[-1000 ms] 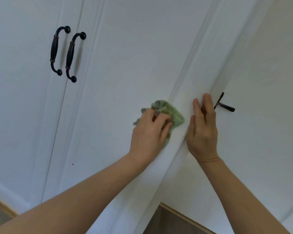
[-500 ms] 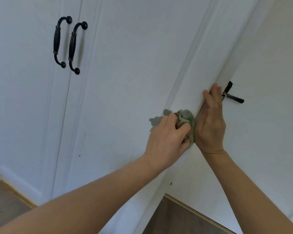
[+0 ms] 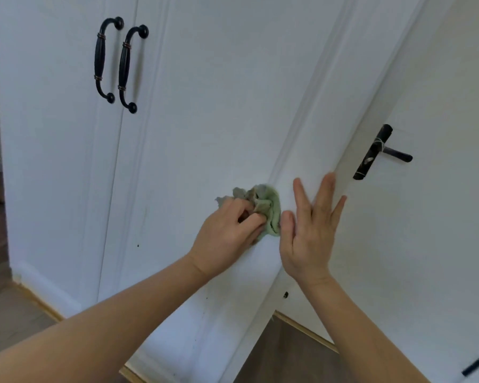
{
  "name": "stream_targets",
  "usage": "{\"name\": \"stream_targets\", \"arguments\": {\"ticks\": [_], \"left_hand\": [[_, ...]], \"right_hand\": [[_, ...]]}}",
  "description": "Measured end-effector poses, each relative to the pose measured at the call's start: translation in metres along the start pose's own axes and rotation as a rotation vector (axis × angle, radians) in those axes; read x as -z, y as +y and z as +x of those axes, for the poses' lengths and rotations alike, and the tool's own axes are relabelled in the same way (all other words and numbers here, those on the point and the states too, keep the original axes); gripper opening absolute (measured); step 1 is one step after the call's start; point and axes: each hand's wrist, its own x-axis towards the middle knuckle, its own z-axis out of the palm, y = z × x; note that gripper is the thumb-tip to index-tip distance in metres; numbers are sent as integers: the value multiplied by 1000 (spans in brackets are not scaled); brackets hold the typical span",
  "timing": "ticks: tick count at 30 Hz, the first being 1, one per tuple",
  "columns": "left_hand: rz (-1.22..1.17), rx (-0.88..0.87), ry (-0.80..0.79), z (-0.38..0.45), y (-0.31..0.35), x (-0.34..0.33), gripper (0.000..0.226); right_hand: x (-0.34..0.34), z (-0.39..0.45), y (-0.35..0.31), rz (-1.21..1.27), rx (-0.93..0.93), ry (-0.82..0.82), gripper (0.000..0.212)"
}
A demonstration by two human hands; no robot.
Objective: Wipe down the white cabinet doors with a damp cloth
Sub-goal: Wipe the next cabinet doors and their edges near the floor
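Mid-wipe: left hand bunches the cloth against the door, right hand flat and spread at its 3 o'clock, so next I'd scrub toward those 7 o'clock specks.

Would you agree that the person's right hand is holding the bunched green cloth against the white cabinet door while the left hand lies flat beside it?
Not quite: the hands are swapped. In the head view, the left hand holds the bunched green cloth against the white cabinet door, while the right hand lies flat beside it, fingers spread.
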Motion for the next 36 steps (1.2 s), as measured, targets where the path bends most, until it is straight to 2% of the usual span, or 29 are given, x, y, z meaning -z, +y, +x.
{"name": "stream_targets", "arguments": {"ticks": [2,5,8,10,11,15,21,24,27,29,32,34,36], "left_hand": [[21,-50,-99,-23,-10,-4,7],[-78,61,-303,-86,-15,-12,19],[43,-97,-274,-101,-9,-10,13],[6,28,-205,-76,-10,-9,32],[-11,80,-95,-55,-10,-6,41],[-26,233,96,-10,-23,6,14],[-47,221,-150,-121,-26,-9,23],[-23,295,-115,-97,-25,-5,18],[-36,369,17,-47,-19,-4,15],[-39,333,45,-42,-19,-8,15],[-52,276,-67,-95,-28,-14,16],[-54,320,-156,-140,-37,-12,18],[-66,405,-178,-155,-44,-5,20]], "right_hand": [[-12,-6,1,-76,33,45,48],[-16,-10,4,-151,61,54,49],[-16,-12,-2,-204,35,23,50],[-17,-13,-4,-192,36,12,48],[-16,-11,-3,-185,47,19,48],[-18,-10,-3,-162,92,43,48],[-25,-15,2,-200,269,82,48],[-24,-17,3,-194,350,61,37],[-20,-17,-1,-130,300,45,33],[-22,-19,-3,-103,273,46,34],[-28,-21,-2,-156,287,77,36],[-30,-23,0,-168,296,88,39],[-29,-23,0,-176,291,84,40]]}}
